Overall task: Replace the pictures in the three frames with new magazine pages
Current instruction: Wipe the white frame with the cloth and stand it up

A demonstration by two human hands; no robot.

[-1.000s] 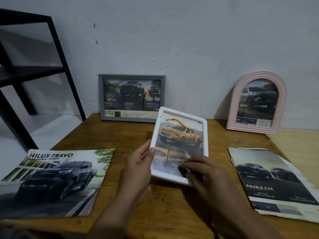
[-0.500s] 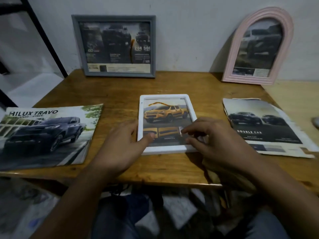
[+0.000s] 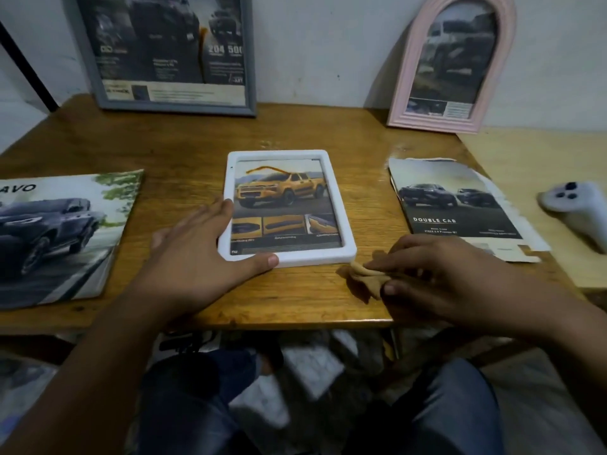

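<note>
A white frame [image 3: 341, 205] with a yellow-truck page lies flat, face up, in the middle of the wooden table [image 3: 184, 142]. My left hand [image 3: 200, 251] rests spread at its lower left corner, thumb along the bottom edge. My right hand [image 3: 437, 277] sits at the table's front edge, right of the frame, fingers pinched on a small tan crumpled cloth or paper [image 3: 364, 277]. A grey frame [image 3: 170, 54] and a pink arched frame [image 3: 453, 64] lean against the wall, each with a dark car page.
A car magazine [image 3: 59, 238] lies at the left. A torn "Double Cab" page [image 3: 460, 205] lies on other sheets at the right. Beyond it, a white handheld controller [image 3: 578, 208] rests on a paler surface. My knees are below the table's front edge.
The white frame went from being held up in both hands to lying flat on the table. My right hand left the frame's face and moved to its right with the tan scrap.
</note>
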